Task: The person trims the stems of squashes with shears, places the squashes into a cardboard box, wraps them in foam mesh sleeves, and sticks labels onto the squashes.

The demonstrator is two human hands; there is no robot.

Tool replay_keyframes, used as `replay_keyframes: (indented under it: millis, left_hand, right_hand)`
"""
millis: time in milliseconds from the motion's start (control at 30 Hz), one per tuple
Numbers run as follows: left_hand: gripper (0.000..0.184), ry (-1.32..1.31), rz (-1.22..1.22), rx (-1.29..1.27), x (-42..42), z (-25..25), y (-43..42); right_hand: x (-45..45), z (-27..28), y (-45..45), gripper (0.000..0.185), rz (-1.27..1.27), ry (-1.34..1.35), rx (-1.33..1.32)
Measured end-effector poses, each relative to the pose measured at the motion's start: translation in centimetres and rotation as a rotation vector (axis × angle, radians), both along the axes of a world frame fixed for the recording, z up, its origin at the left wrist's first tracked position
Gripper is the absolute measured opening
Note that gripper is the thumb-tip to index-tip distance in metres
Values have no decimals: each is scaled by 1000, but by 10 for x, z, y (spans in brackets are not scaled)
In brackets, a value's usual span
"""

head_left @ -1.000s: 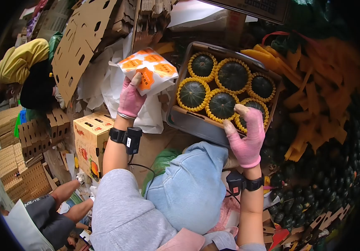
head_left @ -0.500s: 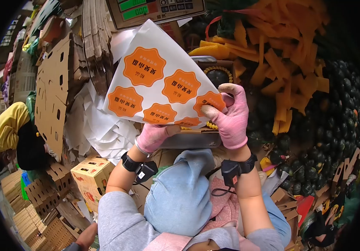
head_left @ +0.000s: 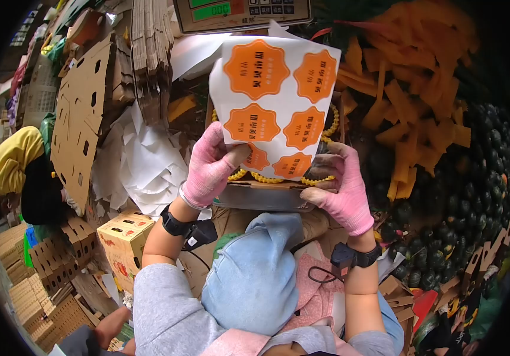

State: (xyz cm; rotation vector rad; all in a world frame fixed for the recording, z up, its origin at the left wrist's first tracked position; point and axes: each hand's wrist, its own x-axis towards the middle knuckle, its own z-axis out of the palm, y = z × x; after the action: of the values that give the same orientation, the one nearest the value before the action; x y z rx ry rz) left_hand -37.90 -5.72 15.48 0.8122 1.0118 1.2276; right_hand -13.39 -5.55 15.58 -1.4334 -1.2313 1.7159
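A white sheet of orange scalloped stickers (head_left: 287, 89) with printed characters hangs over an open cardboard box (head_left: 267, 184). My left hand (head_left: 210, 169), in a pink glove, is closed on the sheet's lower left edge, its thumb over a sticker. To the right of the sheet, my right hand (head_left: 344, 193), also in a pink glove, has thumb and fingers apart near the box's front right edge. Yellow foam netting (head_left: 265, 178) shows around the sheet inside the box, whose other contents are mostly hidden by the sheet.
A digital scale (head_left: 243, 13) stands beyond the box. White paper sheets (head_left: 148, 163) and flat cardboard (head_left: 83, 113) lie left. Orange foam strips (head_left: 406, 118) and many dark green round squashes (head_left: 445, 225) fill the right. Another person in yellow (head_left: 11, 160) is far left.
The sticker sheet has been turned and shifted right, over the box. My left hand has moved up and grips its edge; my right hand has let go and moved slightly right and down.
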Motion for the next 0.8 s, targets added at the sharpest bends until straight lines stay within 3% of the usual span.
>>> replay_keyframes:
  millis: [33,100,233,300,333,367,433,500,533,633,700,767,800]
  left_hand:
    - [25,-52,70,4,9,1,1]
    - [30,-68,-12,-19,12,-6,2]
    - [30,176,-224,10,1,-8,5]
    - [23,403,-398,70,-11,1,14]
    - [16,424,-448,63,-13,10,20]
    - [20,485,-557,116,-15,20,30]
    - [21,699,-680,628,-14,23,57]
    - [24,669,-722,662,-6,23,70]
    - [26,654,-743,675,0,23,73]
    - [30,536,-768,212,17,35,73]
    - [41,287,-619,-43,21,19,73]
    - [45,273,-417,206,30,-2,74]
    - [46,313,-381,145,30,-2,74]
  right_hand:
    - [-6,0,-3,108,-23,88,34]
    - [-19,-13,-10,118,-161,95,250]
    - [5,-11,6,116,-239,-488,870]
    - [18,-1,18,110,-208,-578,1105]
    - [24,8,23,110,-121,-571,1042]
    - [28,13,27,110,-36,-567,977]
    - [35,16,34,105,40,-238,619]
    - [41,14,34,100,17,107,341]
    - [42,18,31,84,-7,163,340]
    - [54,22,26,72,-10,268,263]
    - [70,20,23,59,-15,287,145]
    - [84,18,21,44,-92,228,122]
    - [89,15,20,42,-160,163,164]
